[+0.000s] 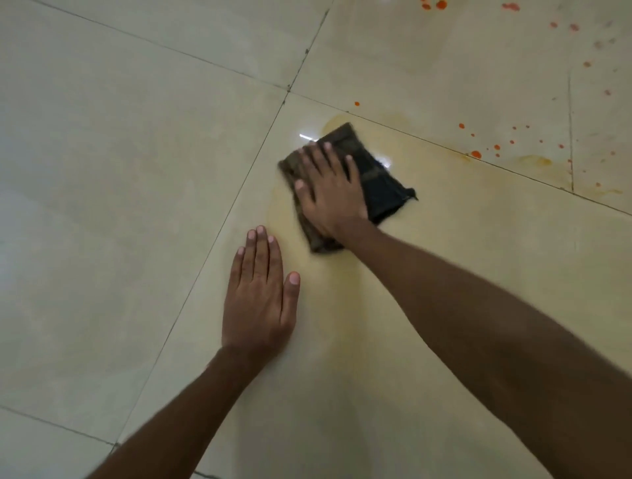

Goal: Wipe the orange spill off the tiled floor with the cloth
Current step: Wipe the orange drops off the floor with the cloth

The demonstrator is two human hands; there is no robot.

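Note:
A dark folded cloth [383, 184] lies flat on the cream tiled floor [119, 171] near the middle of the view. My right hand [330, 195] presses down on its left half with straight, spread fingers. Around the cloth the tile shows a pale yellow-orange smear [284, 218]. Bright orange drops [476, 154] dot the tiles further right, and more orange drops [441, 4] sit at the top edge. My left hand [260, 294] rests flat on the floor, palm down, just left of and nearer than the cloth, and does not touch it.
Dark grout lines [239, 191] cross the floor; several tiles meet at a corner just beyond the cloth. Faded pinkish spots [574, 27] mark the far right tiles. A yellowish stain [535, 160] lies beside the orange drops.

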